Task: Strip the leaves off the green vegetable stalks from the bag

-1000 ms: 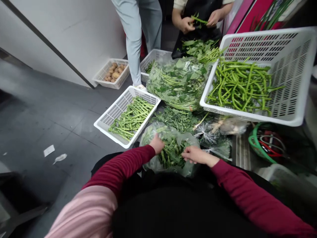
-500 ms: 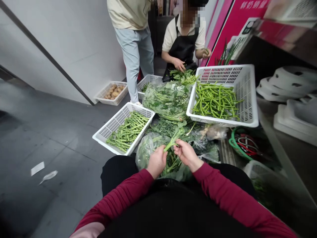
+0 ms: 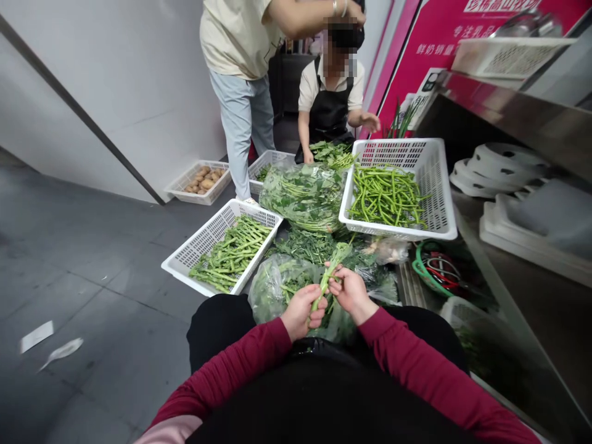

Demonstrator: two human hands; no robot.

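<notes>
My left hand [image 3: 304,312] is closed round the lower end of a pale green vegetable stalk [image 3: 329,275], which tilts up and away from me. Higher on the same stalk, the fingers of my right hand [image 3: 350,292] pinch its side. Beneath both hands lies an open clear plastic bag [image 3: 264,285] of leafy greens. To the left, a white basket [image 3: 182,266] holds trimmed green stalks [image 3: 234,250]. Loose dark leaves [image 3: 308,245] lie just beyond the bag.
A white basket [image 3: 437,185] of green beans [image 3: 386,196] stands at right, near a green basket [image 3: 419,265] with red-handled tools. Ahead are a large bag of greens [image 3: 303,192], a seated person [image 3: 330,111], and a standing person [image 3: 235,43]. Potatoes [image 3: 205,179] sit farther back.
My hands have lowered slightly, and the stalk now stands steeper. The standing person's arm has come over the seated person's head. My view has shifted a little.
</notes>
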